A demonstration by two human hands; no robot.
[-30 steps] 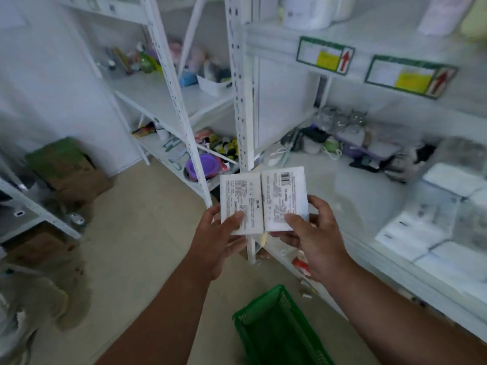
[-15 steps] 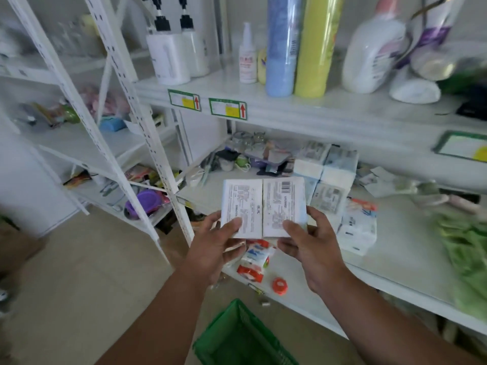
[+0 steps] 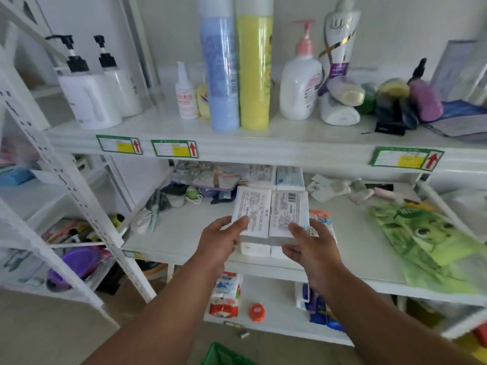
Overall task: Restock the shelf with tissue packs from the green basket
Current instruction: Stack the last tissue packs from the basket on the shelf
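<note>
Head view: two white tissue packs [image 3: 271, 216], printed and barcoded, are being held side by side, left hand [image 3: 220, 239] and right hand [image 3: 307, 246] fingers closed around them, above the shelf [image 3: 184, 233].

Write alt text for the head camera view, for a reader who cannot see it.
Two bare hands, left hand and right hand, hold two white printed tissue packs side by side over the white metal middle shelf. Tall bottles stand on the shelf above; a green plastic basket sits below.
</note>
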